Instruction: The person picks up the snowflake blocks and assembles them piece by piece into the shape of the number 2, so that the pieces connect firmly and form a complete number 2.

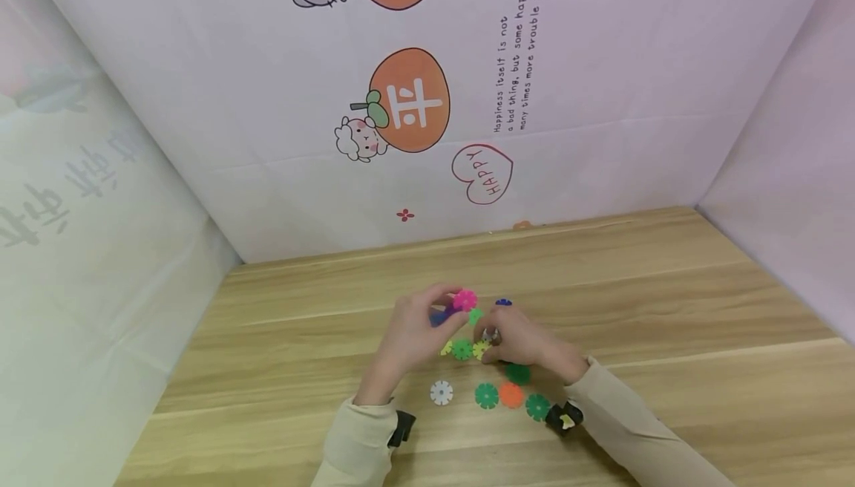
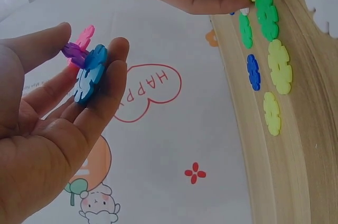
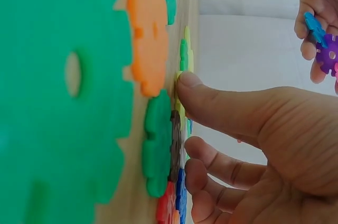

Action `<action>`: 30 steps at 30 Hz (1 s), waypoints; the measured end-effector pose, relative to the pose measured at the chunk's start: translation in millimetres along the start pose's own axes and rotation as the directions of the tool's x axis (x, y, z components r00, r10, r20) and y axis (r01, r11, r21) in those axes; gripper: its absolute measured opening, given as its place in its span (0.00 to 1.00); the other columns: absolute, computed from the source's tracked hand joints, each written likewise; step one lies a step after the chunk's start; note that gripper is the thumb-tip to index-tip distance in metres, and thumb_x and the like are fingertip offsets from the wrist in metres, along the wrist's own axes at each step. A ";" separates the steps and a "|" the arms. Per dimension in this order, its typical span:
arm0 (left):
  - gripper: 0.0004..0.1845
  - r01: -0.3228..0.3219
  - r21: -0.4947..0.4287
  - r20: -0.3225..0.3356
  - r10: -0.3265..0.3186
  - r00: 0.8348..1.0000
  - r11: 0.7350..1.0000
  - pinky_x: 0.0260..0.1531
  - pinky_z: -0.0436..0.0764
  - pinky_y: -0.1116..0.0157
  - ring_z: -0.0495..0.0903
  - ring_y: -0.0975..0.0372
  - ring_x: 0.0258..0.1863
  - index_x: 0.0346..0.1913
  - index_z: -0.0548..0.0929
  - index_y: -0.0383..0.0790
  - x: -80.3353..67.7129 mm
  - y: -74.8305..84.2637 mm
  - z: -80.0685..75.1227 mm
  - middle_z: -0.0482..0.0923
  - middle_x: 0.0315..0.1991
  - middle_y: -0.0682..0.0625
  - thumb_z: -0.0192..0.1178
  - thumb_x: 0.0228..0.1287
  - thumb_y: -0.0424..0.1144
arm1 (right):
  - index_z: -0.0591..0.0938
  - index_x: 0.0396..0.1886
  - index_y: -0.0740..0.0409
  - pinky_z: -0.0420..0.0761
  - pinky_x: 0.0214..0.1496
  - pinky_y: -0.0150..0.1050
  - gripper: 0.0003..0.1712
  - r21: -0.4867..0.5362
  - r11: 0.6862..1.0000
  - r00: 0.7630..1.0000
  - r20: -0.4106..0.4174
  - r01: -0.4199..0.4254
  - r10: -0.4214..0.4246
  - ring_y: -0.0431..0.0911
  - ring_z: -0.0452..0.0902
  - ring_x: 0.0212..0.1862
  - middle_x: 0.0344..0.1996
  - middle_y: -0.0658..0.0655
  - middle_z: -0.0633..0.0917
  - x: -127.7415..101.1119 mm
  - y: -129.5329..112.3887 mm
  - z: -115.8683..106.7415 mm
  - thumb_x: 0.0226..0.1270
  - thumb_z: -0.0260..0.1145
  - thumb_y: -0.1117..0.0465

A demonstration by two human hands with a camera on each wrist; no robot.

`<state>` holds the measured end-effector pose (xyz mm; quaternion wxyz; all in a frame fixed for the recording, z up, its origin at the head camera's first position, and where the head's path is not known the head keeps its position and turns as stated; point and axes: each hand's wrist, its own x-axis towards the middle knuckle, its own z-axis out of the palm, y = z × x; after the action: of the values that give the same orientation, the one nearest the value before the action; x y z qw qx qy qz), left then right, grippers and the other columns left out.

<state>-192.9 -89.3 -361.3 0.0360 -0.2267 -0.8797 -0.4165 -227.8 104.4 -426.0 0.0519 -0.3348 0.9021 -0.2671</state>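
Raised a little over the table, my left hand [image 1: 413, 329] pinches a small joined cluster of notched plastic discs between thumb and fingers. The cluster has a pink disc [image 1: 465, 300], a purple disc [image 3: 328, 55] and a blue disc [image 2: 91, 76] slotted together at angles. My right hand [image 1: 522, 338] reaches down among the loose discs, its thumb right at a yellow disc [image 1: 479, 350] and its fingers bent beside it. A gap shows between that thumb and the fingers in the right wrist view. Under the right fingers lie a whitish disc and a brown disc [image 3: 175, 147], partly hidden.
Closer to me lie a white disc [image 1: 441, 393], a green disc [image 1: 486, 396] and an orange disc [image 1: 511, 395] on the wooden table [image 1: 267, 368]. A dark blue disc [image 1: 504, 302] lies beyond my right hand. Printed white cloth [image 1: 280, 175] walls in the table.
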 end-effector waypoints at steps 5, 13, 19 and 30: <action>0.20 -0.013 -0.011 -0.005 0.013 1.000 1.000 0.38 0.79 0.67 0.80 0.59 0.41 0.56 0.73 0.47 0.7 -0.8 -0.1 0.80 0.42 0.50 0.58 0.60 0.44 | 0.81 0.28 0.53 0.72 0.31 0.35 0.11 0.006 1.000 1.000 0.005 -0.018 0.018 0.45 0.69 0.33 0.30 0.52 0.75 -0.4 -1.6 0.2 0.44 0.74 0.62; 0.20 -0.014 -0.031 -0.010 0.014 1.000 0.999 0.39 0.80 0.66 0.79 0.59 0.43 0.57 0.72 0.48 -0.1 -0.8 -0.4 0.80 0.42 0.49 0.58 0.61 0.43 | 0.73 0.25 0.54 0.70 0.27 0.33 0.14 0.054 0.998 0.999 -0.030 -0.027 0.029 0.44 0.66 0.30 0.29 0.52 0.72 -0.8 -4.3 0.5 0.45 0.72 0.67; 0.20 0.014 -0.072 0.014 -0.013 1.000 0.997 0.37 0.79 0.69 0.80 0.60 0.40 0.57 0.72 0.51 -0.2 -1.7 1.2 0.80 0.43 0.49 0.57 0.61 0.46 | 0.70 0.21 0.57 0.67 0.21 0.28 0.13 0.124 0.992 0.991 -0.135 0.039 -0.022 0.37 0.63 0.21 0.17 0.47 0.70 0.1 1.1 -2.7 0.48 0.66 0.74; 0.21 0.029 -0.096 0.006 -0.029 1.000 0.995 0.31 0.80 0.72 0.82 0.59 0.36 0.59 0.70 0.52 0.2 -2.6 -2.1 0.79 0.44 0.47 0.56 0.62 0.45 | 0.72 0.27 0.56 0.78 0.26 0.34 0.11 0.208 0.971 0.927 -0.373 0.116 -0.031 0.41 0.77 0.25 0.24 0.52 0.81 -0.7 -8.4 -29.5 0.53 0.65 0.72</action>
<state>-194.5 -92.2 -361.8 0.0168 -0.2164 -0.8620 -0.4581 -230.5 112.7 -396.7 -0.0899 -0.3048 0.8463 -0.4276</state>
